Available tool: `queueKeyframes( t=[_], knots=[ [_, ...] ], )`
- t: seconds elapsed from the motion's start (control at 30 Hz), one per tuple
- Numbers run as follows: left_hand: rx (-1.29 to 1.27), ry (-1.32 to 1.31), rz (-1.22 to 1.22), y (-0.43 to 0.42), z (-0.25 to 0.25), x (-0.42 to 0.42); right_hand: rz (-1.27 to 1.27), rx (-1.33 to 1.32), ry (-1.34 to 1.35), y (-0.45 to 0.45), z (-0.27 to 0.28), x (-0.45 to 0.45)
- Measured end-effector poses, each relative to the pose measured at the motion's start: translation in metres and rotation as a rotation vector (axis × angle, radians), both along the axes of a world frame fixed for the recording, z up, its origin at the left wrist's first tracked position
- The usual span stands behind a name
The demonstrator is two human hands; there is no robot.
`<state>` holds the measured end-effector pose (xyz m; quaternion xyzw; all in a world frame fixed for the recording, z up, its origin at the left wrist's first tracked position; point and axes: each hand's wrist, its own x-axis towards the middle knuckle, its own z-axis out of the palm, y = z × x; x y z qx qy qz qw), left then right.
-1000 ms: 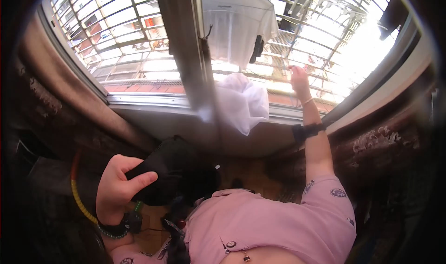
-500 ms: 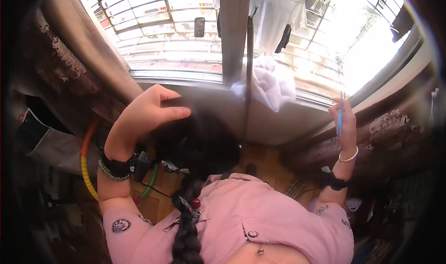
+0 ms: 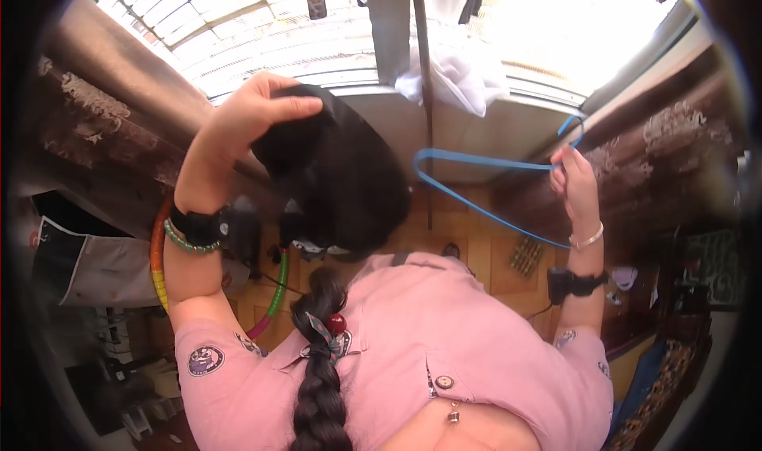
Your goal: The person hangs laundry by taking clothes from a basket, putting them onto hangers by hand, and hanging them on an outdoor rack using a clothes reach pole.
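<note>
My left hand [image 3: 258, 109] pinches the top edge of a black cloth [image 3: 341, 173], which hangs down in front of my chest. Out to the right, my right hand [image 3: 573, 177] is closed on a blue hanger [image 3: 484, 163]; its hook sticks up above my fingers and its loop points left, apart from the cloth. A white cloth [image 3: 456, 78] hangs over the window sill between the two hands, beyond them.
Ahead is a barred window with a frame post [image 3: 389, 34]. Patterned brown curtains [image 3: 103, 125] flank it on both sides. A coloured hoop [image 3: 278, 292] stands at the lower left. A woven mat [image 3: 525, 256] lies on the wooden floor.
My right hand has come back from the window, and the blue hanger now shows in full. My left hand has risen with the black cloth. The view has tilted downward.
</note>
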<state>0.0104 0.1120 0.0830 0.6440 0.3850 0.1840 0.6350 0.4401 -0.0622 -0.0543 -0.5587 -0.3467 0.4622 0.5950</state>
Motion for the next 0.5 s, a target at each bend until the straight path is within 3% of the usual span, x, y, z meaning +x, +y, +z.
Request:
queueKeyframes(
  t=[0.1, 0.17, 0.3, 0.5],
  knots=[
    [0.074, 0.002, -0.016, -0.001, 0.006, 0.017, 0.229, -0.051, 0.685, 0.013, -0.021, -0.007],
    [0.099, 0.029, -0.038, 0.000, 0.012, 0.027, 0.558, -0.144, 1.192, 0.023, -0.040, -0.020],
    [0.166, 0.090, -0.112, -0.001, 0.027, 0.050, 0.766, -0.433, 1.199, 0.033, -0.040, -0.063],
    [0.383, 0.176, -0.185, -0.009, 0.054, 0.080, 1.009, -0.543, 1.194, 0.043, -0.036, -0.079]
  ],
)
